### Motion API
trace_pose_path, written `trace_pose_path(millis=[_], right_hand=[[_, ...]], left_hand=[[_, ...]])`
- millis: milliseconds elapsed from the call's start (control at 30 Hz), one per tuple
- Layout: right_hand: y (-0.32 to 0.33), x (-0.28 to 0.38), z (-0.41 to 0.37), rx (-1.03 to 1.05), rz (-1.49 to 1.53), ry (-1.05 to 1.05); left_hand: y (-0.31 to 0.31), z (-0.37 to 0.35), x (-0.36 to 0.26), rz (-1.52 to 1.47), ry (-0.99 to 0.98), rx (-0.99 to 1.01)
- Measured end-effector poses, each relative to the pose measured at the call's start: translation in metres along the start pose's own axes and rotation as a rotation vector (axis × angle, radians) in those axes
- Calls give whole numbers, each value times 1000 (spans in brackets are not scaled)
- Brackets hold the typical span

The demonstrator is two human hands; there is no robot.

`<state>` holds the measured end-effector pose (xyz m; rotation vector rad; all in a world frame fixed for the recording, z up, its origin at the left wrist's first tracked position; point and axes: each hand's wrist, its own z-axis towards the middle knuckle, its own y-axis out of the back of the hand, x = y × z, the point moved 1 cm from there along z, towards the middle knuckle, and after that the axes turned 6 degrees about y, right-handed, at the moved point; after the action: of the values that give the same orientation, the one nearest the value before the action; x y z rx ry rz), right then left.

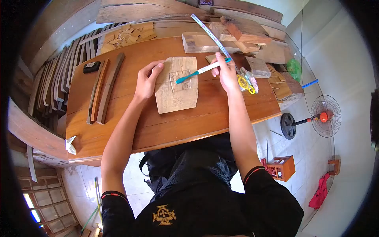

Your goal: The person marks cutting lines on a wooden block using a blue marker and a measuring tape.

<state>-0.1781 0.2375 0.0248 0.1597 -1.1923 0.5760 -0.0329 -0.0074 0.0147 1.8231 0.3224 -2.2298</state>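
A pale wooden board (pixel 175 100) with a carved square patch near its middle lies on the brown table (pixel 166 132). My left hand (pixel 148 81) grips the board's left edge, thumb on top. In my right hand (pixel 226 75) is a white and teal toothbrush (pixel 203 69), pinched near the end of its handle. Its bristle head rests over the carved patch, pointing left. Yellow-handled scissors (pixel 252 90) and a roll of yellow tape (pixel 242 82) lie just right of my right hand.
Left of the board are long wooden strips (pixel 109 89) and a small black box (pixel 91 67). A measuring tape (pixel 211 34) crosses the wooden blocks (pixel 193 42) at the back. Crumpled white paper (pixel 70 145) sits at the near left corner. A fan (pixel 325 116) stands on the floor at right.
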Motion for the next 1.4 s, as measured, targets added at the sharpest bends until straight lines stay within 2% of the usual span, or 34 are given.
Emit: trace_pose_path(millis=[133,233,267,300,367,467,600,700,733,867,1000,1100,1133,1233,1267,1367,1400], right_hand=[[0,7,2,-178,113,111],[-10,7,-3,-16,-4,4],[-11,3,-3,151,-12,12],[-12,2,-4,186,32,-9],[-12,1,-4,24,177,-21],[-15,3,-3,-67,150,63],[-24,5,-7,170,8,8],[-18,2,-2,-30,115,72],[-16,2,-1,-34,123,92],[-27,9,-9,165,-22,-56],[-26,7,-4,-5,141,54],[-28,9,-7,37,39,23],[-30,12,-10,121,2,-9],[-28,12,-8,130,25,-9],[-25,7,-5,36,95,20],[-25,3,-4,-36,129,54],[-28,9,-8,37,64,4]], left_hand=[[0,-2,0,8,-9,5],[0,0,0,12,-11,3],[0,1,3,14,-16,-2],[0,1,2,17,-19,-6],[-1,-1,-1,9,-25,12],[-1,-2,1,12,-18,5],[-3,-3,-6,6,-16,-11],[-3,-4,-6,1,-17,9],[-3,-4,-7,10,-14,10],[-5,-5,-8,-13,30,-1],[-5,-5,-7,-13,16,9],[-2,-5,-5,24,-10,12],[-3,-5,-6,29,-2,10],[-4,-7,-12,43,1,7],[-5,-8,-14,43,-11,6],[-6,-9,-9,5,-13,19],[-6,-8,-7,-13,-11,26]])
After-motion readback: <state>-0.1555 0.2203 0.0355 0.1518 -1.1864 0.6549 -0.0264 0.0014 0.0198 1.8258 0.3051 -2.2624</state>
